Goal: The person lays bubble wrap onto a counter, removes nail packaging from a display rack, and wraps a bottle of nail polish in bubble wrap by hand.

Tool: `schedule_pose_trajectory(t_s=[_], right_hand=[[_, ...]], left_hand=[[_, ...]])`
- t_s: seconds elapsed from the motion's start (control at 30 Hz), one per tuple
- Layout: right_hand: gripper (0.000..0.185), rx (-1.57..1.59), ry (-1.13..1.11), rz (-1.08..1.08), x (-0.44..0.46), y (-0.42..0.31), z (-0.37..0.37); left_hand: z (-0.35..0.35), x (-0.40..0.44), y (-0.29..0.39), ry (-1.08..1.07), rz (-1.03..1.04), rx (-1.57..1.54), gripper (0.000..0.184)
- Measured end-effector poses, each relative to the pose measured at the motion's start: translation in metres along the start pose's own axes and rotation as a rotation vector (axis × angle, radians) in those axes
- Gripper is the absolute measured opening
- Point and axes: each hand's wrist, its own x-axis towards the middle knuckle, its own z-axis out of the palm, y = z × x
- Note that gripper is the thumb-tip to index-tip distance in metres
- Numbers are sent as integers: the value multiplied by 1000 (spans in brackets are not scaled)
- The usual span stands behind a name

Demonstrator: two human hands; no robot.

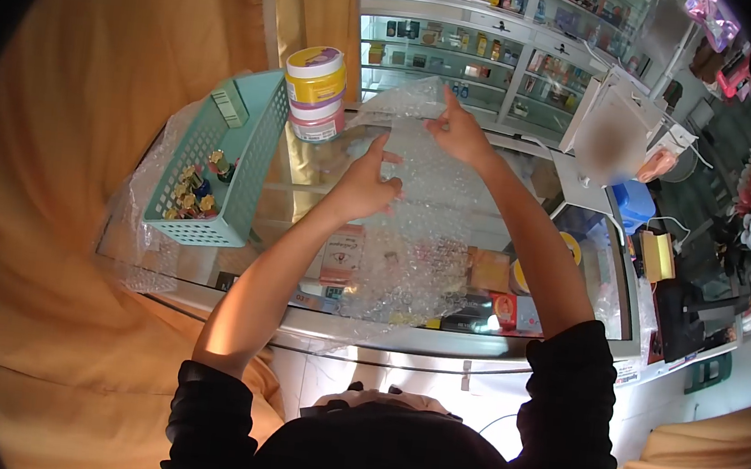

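A long sheet of clear bubble wrap (425, 194) lies across the glass counter, its lower end near the front edge. My left hand (367, 181) is at the left edge of the sheet, with the index finger stretched out and the others partly curled and apart. Farther back, my right hand (459, 132) is over the far part of the sheet, its index finger pointing away and the thumb apart. Neither hand visibly holds anything. Whether the fingertips press on the wrap cannot be made out.
A green basket (255, 162) with small items stands at the left on more bubble wrap (147, 252). Behind it are two stacked tubs (316, 86). Boxes (489, 269) show beneath the glass. Shelves (442, 35) stand behind, and a white device (621, 123) at the right.
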Motion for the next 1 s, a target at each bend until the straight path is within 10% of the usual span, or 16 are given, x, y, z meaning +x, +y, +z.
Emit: schedule_pose_trajectory(t_s=[0.27,0.43,0.63,0.83,1.0], right_hand=[[56,48,321,79,17,10,5],[29,149,88,-172,19,7,10],[48,39,184,-243,20,-2,26],[69,-243,-16,111,26,4,23],[70,-314,-66,226,43,10,20]], left_hand=[[-4,6,-17,100,227,410,74],[-1,-1,-5,117,204,546,71],[-2,-7,-1,293,384,853,67],[-2,-9,-9,-128,376,899,62],[-7,-12,-1,-258,306,837,99]])
